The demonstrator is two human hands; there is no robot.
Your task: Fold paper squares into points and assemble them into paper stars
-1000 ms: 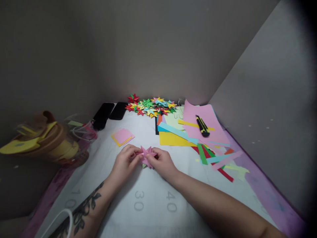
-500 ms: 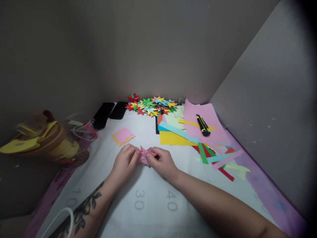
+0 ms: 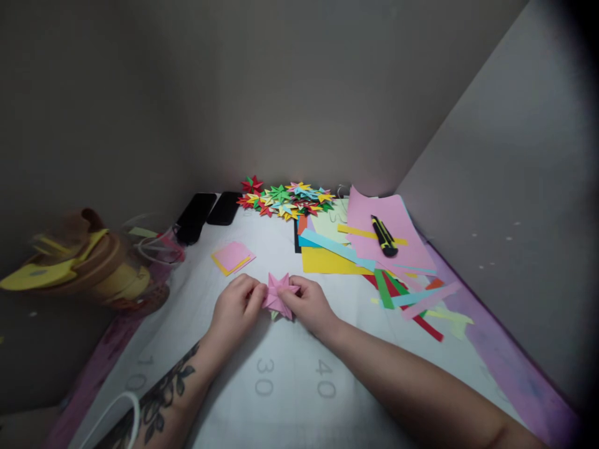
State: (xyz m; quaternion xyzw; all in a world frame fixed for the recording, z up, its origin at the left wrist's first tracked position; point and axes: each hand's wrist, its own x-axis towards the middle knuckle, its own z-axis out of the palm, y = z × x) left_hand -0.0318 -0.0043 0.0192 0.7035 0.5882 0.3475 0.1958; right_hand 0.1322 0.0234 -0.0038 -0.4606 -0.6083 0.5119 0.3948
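A pink folded paper star [image 3: 279, 302] with several points is held between my two hands, just above the white mat. A bit of pale green paper shows at its lower edge. My left hand [image 3: 240, 304] pinches the star's left side between thumb and fingers. On the other side, my right hand [image 3: 306, 305] grips it, with the thumb lying over its front and the fingers behind, partly hidden. Beyond my left hand lies a small stack of square paper [image 3: 233, 257], pink on top with yellow beneath.
Several finished paper stars [image 3: 285, 198] are piled at the back. Pink sheets [image 3: 374, 218] bear a utility knife [image 3: 384, 237]; a yellow sheet [image 3: 327, 261] and coloured paper strips [image 3: 421, 305] lie nearby. Two black phones [image 3: 196, 215] and a brown-lidded container [image 3: 103, 268] stand left.
The pink star has tilted, so more of its face and points show, with pale green paper visible below. Both hands keep their grip and have barely moved.
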